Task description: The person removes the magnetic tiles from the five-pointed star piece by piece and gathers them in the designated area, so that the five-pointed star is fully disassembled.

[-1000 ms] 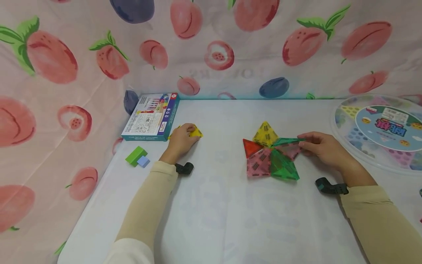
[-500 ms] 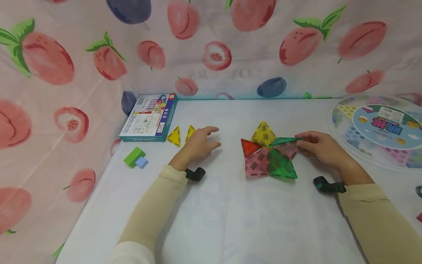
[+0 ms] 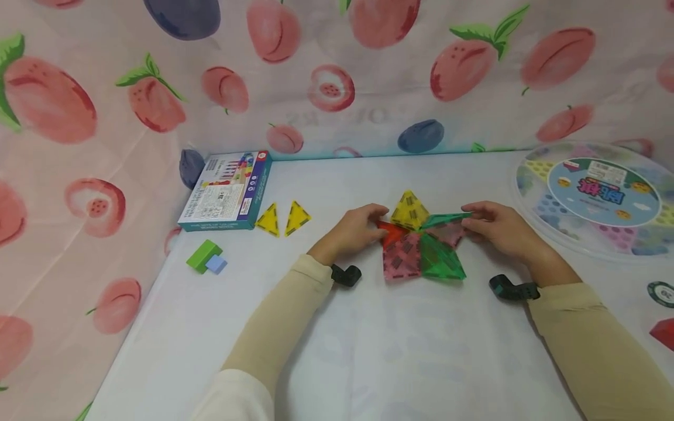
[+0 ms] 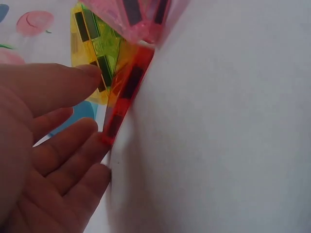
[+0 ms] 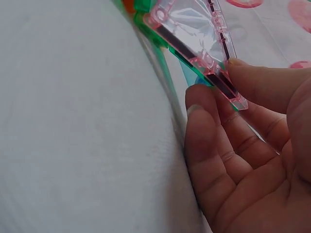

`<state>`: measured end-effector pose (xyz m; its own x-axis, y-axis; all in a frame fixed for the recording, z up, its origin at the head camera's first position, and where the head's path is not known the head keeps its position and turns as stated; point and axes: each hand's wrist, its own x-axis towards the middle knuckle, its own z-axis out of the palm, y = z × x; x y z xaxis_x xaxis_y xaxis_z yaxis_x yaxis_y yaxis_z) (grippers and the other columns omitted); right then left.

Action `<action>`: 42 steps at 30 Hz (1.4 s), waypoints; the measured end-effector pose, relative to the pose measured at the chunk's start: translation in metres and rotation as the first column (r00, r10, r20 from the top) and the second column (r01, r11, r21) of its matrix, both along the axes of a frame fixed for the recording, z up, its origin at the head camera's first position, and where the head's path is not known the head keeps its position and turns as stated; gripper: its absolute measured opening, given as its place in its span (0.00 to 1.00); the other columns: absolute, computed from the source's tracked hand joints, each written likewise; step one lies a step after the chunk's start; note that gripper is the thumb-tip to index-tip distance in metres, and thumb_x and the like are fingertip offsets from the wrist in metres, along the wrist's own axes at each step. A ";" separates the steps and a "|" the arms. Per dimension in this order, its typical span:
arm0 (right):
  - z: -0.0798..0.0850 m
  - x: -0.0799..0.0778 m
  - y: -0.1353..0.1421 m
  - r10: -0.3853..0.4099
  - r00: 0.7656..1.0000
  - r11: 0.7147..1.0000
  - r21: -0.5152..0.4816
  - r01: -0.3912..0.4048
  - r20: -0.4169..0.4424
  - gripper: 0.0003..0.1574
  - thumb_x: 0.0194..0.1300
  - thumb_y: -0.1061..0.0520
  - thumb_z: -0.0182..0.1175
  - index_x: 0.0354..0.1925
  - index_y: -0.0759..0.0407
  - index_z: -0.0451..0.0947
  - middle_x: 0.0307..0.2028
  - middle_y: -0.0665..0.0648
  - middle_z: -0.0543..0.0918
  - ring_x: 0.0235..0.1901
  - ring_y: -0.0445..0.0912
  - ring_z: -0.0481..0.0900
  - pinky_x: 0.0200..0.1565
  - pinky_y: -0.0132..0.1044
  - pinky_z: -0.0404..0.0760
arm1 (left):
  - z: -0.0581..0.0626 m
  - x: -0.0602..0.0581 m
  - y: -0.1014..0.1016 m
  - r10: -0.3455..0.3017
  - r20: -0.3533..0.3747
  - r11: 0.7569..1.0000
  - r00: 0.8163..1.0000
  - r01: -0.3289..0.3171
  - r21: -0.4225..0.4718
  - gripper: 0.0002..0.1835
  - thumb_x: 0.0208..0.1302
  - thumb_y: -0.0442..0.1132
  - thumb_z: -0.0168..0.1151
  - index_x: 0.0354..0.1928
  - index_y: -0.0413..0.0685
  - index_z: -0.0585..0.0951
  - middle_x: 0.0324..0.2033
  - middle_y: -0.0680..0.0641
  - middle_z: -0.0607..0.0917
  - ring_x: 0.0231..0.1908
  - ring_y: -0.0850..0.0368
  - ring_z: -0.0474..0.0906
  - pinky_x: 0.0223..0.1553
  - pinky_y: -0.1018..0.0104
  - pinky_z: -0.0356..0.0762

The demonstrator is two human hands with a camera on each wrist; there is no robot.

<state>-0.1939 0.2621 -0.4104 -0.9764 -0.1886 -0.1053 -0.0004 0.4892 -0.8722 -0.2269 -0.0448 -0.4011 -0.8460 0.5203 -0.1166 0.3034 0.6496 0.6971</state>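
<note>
Translucent magnetic tiles form a star-like shape on the table. A yellow tile [image 3: 409, 211] stands at its back, a red triangular tile [image 3: 395, 237] at its left. In front lie a pink tile [image 3: 402, 257] and a green tile [image 3: 441, 258]. My left hand [image 3: 355, 231] is at the red tile; in the left wrist view, fingertips touch the red tile's corner [image 4: 114, 126], thumb apart from them. My right hand [image 3: 497, 231] pinches the outer corner of another pink tile [image 5: 182, 34] between thumb and fingers, with a green tile [image 3: 442, 220] against it.
Two yellow triangular tiles [image 3: 298, 217] lie left of the star. Beyond them are a flat box [image 3: 223, 190], a green block [image 3: 204, 255] and a blue block [image 3: 216, 264]. A round clear case [image 3: 602, 193] lies at the back right; a red piece [image 3: 663, 333] sits at the right edge.
My left hand has let go of the yellow triangles, leaving them beside the box, and has moved right to the red tile. My right hand keeps its hold. The view has turned slightly right.
</note>
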 end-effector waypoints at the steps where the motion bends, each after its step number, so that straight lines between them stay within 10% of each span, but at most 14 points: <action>1: 0.000 0.000 0.000 0.001 1.000 1.000 -0.001 -0.001 -0.001 0.30 0.62 0.48 0.55 0.57 0.63 0.65 0.43 0.64 0.76 0.35 0.41 0.79 0.35 0.32 0.77 | 0.000 0.000 0.001 0.000 0.000 1.000 1.000 0.000 0.004 0.27 0.58 0.45 0.59 0.59 0.51 0.68 0.48 0.53 0.75 0.47 0.61 0.69 0.49 0.68 0.65; 7: 0.004 -0.002 0.001 0.006 1.000 1.000 0.024 -0.006 0.000 0.33 0.63 0.48 0.54 0.59 0.65 0.61 0.44 0.67 0.74 0.36 0.46 0.79 0.36 0.36 0.78 | 0.000 0.000 0.002 0.011 0.008 0.999 1.000 -0.011 0.038 0.26 0.58 0.45 0.59 0.59 0.51 0.68 0.50 0.53 0.75 0.48 0.63 0.69 0.49 0.69 0.65; 13: 0.018 0.003 0.002 0.012 0.991 0.980 0.198 -0.038 0.132 0.56 0.56 0.34 0.53 0.65 0.68 0.43 0.40 0.64 0.78 0.35 0.49 0.79 0.43 0.49 0.72 | -0.002 -0.002 0.004 0.036 0.032 0.996 0.999 -0.038 0.077 0.25 0.59 0.46 0.59 0.58 0.51 0.69 0.50 0.53 0.75 0.49 0.65 0.70 0.49 0.70 0.66; 20: 0.028 0.010 -0.003 0.055 0.985 0.992 0.106 -0.072 0.163 0.64 0.56 0.36 0.56 0.67 0.60 0.25 0.46 0.64 0.76 0.46 0.52 0.74 0.51 0.53 0.65 | -0.003 0.002 0.000 0.054 0.064 0.995 0.996 -0.059 0.084 0.23 0.59 0.45 0.59 0.57 0.51 0.70 0.48 0.55 0.77 0.46 0.67 0.72 0.46 0.71 0.69; 25: 0.029 0.010 -0.005 0.050 0.988 0.999 0.010 -0.053 0.149 0.61 0.57 0.40 0.58 0.68 0.55 0.27 0.58 0.66 0.64 0.52 0.55 0.70 0.52 0.53 0.65 | -0.002 0.003 -0.005 0.068 0.074 0.994 0.995 -0.074 0.076 0.23 0.58 0.46 0.60 0.56 0.53 0.71 0.47 0.56 0.76 0.44 0.68 0.72 0.43 0.72 0.70; 34: 0.038 0.021 -0.009 0.264 0.924 0.939 0.144 -0.312 0.276 0.60 0.53 0.41 0.62 0.66 0.65 0.36 0.36 0.57 0.80 0.32 0.47 0.77 0.37 0.42 0.74 | 0.005 -0.015 0.010 0.059 0.179 0.974 0.982 -0.095 0.205 0.29 0.58 0.47 0.60 0.61 0.58 0.64 0.57 0.56 0.68 0.52 0.64 0.68 0.48 0.69 0.69; 42: 0.035 0.020 -0.009 0.261 0.914 0.952 0.072 -0.297 0.310 0.56 0.51 0.46 0.65 0.64 0.63 0.42 0.36 0.57 0.81 0.31 0.50 0.78 0.36 0.40 0.75 | 0.000 -0.026 0.014 0.054 0.246 0.964 0.968 -0.115 0.240 0.30 0.57 0.46 0.61 0.62 0.58 0.64 0.56 0.53 0.69 0.53 0.60 0.67 0.49 0.67 0.69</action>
<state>-0.1738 0.2526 -0.3758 -0.8076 -0.4182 -0.4159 0.0951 0.6036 -0.7916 -0.2524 -0.0306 -0.4011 -0.8521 0.4864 -0.1930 0.0628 0.4611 0.8851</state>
